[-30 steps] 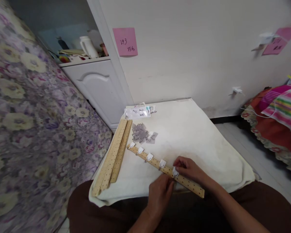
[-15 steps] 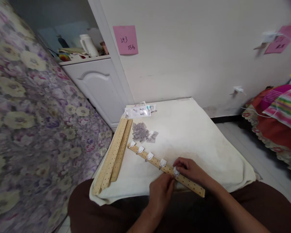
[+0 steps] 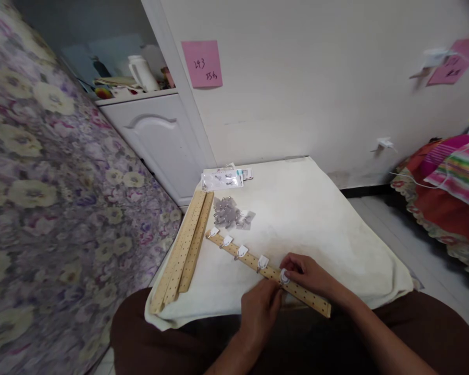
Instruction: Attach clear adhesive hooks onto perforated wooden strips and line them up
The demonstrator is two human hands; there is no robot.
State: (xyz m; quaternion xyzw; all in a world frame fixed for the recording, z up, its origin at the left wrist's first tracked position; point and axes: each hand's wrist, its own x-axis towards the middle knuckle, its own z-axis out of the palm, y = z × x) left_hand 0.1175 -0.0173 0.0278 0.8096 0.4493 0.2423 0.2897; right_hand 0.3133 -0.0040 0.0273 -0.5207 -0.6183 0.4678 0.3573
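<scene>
Five white tags sit in a row along the strip, which lies aslant on the surface. Your right hand, over the strip's far edge, has its grip closed on the tag nearest you. Your left hand meets the strip's near edge, fingers bent; whether its grip holds anything cannot be told. Beyond the strip lies a grey heap; left of it, boards.
</scene>
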